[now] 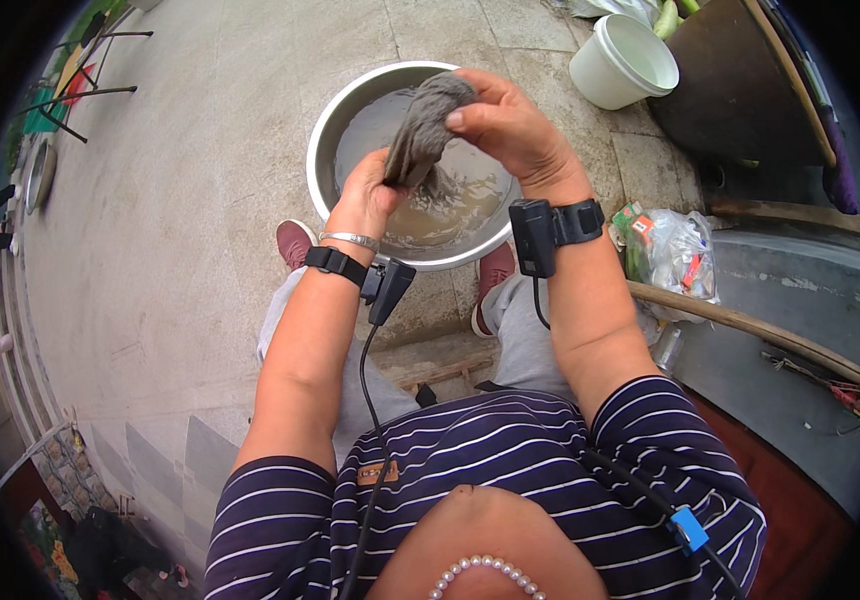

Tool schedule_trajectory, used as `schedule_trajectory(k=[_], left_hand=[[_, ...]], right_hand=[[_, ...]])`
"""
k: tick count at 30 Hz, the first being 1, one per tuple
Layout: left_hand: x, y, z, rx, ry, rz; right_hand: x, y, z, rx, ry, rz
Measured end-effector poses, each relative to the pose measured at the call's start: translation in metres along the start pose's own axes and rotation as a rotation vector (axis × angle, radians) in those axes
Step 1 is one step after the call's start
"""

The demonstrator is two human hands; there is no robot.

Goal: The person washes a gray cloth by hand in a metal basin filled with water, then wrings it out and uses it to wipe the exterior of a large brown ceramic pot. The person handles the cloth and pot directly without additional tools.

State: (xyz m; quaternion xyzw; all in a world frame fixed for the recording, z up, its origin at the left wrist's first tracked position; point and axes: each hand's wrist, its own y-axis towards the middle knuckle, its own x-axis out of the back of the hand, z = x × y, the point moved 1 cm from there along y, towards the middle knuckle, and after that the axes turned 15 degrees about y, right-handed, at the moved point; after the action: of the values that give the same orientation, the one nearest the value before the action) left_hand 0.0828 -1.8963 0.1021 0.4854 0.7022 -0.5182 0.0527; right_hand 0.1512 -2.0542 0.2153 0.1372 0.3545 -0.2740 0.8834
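Note:
A wet grey cloth (430, 124) is bunched between both my hands above a round metal basin (315, 161). My left hand (370, 184) grips its lower end, with most of the fingers hidden behind the fabric. The upper end is pinched between thumb and fingers of my right hand (508, 127). Murky brown water (448, 214) fills the lower part of the basin, its surface rippled below the cloth. The basin stands on the paved floor just beyond my shoes.
A white plastic bucket (617, 67) stands at the upper right beside a dark board (745, 82). Right of my forearm lies a clear plastic bag of litter (677, 251), near a wooden pole (745, 326). Another metal basin (41, 176) and a metal-legged chair (88, 94) are far left.

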Motion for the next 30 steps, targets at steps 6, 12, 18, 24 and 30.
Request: schedule_trajectory(k=[6, 12, 18, 24, 30], left_hand=[[-0.008, -0.015, -0.011, -0.065, -0.037, -0.013], [-0.019, -0.033, -0.014, -0.088, -0.152, 0.225], [-0.025, -0.037, -0.011, -0.110, -0.065, 0.228], [-0.022, -0.041, -0.012, -0.246, 0.594, -0.038], [-0.014, -0.036, -0.008, -0.470, 1.201, -0.021]], right_hand=[[0.081, 0.015, -0.018, 0.048, -0.560, -0.489], [0.093, 0.016, -0.060, -0.255, -0.486, -0.623], [0.066, 0.026, -0.079, -0.241, 0.263, -0.468], [0.067, 0.028, -0.074, -0.230, -0.035, -0.536], [0.061, 0.029, -0.064, -0.175, -0.106, -0.540]])
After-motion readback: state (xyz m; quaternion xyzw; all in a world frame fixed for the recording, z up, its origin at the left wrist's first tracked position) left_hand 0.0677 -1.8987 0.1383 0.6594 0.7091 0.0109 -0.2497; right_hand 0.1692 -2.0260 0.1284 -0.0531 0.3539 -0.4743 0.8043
